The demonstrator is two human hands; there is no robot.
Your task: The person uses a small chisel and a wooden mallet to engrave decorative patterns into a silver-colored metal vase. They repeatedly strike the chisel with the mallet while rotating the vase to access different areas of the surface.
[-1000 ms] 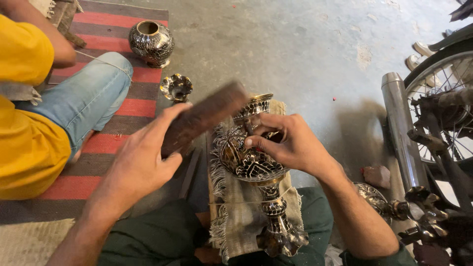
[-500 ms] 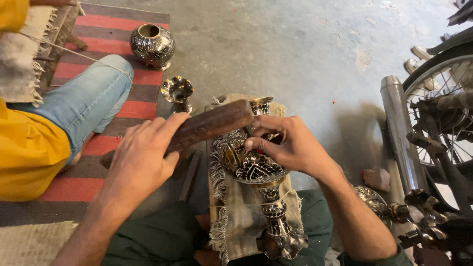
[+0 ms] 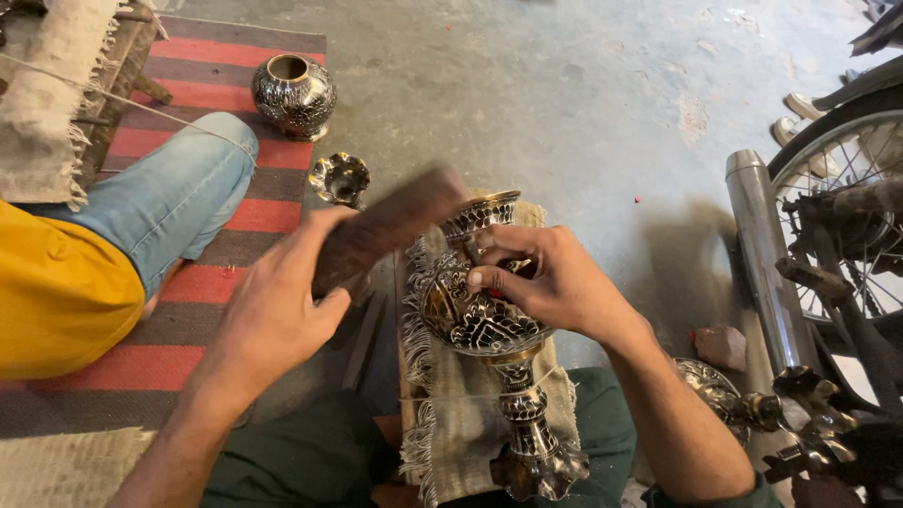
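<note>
An ornate engraved metal stand (image 3: 489, 329) with a round bowl and flared foot lies on a fringed cloth (image 3: 461, 423) over my lap. My right hand (image 3: 555, 282) rests on the bowl, pinching a small thin tool against its surface. My left hand (image 3: 282, 301) grips a brown wooden block (image 3: 390, 226), raised and blurred just left of the stand's upper rim.
A person in a yellow top and blue jeans (image 3: 160, 207) sits at left on a red striped rug (image 3: 216, 141). A round engraved pot (image 3: 293, 94) and a small flared metal piece (image 3: 340, 179) stand beyond. A motorcycle wheel and exhaust pipe (image 3: 762, 254) are at right, more metal pieces (image 3: 743, 404) below.
The wooden block in my left hand has swung slightly up and left of the stand. My right hand stays on the bowl. My view has shifted a little.
</note>
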